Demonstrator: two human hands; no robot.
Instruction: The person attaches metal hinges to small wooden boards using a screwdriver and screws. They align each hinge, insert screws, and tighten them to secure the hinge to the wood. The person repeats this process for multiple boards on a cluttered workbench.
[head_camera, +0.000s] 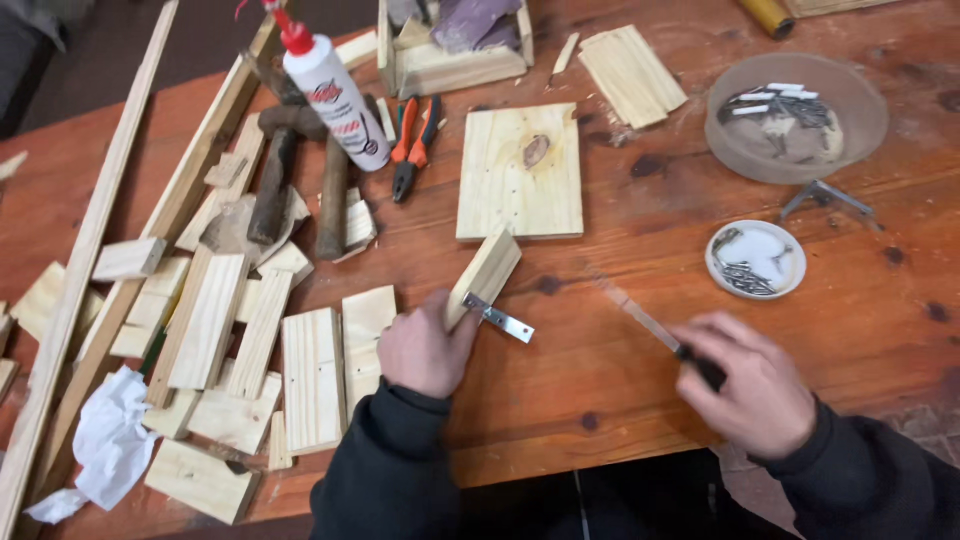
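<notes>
While left hand (428, 348) grips a wood block (486, 272), right hand (748, 385) angles a screwdriver (655, 328)

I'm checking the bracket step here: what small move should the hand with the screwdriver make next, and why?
Probably bring the screwdriver tip left onto the metal bracket. The left hand already steadies the small wood block with the bracket against it, while the right hand holds the blurred tool apart from it.

White glue bottle (335, 95), red-labelled, table's far-left.
</notes>
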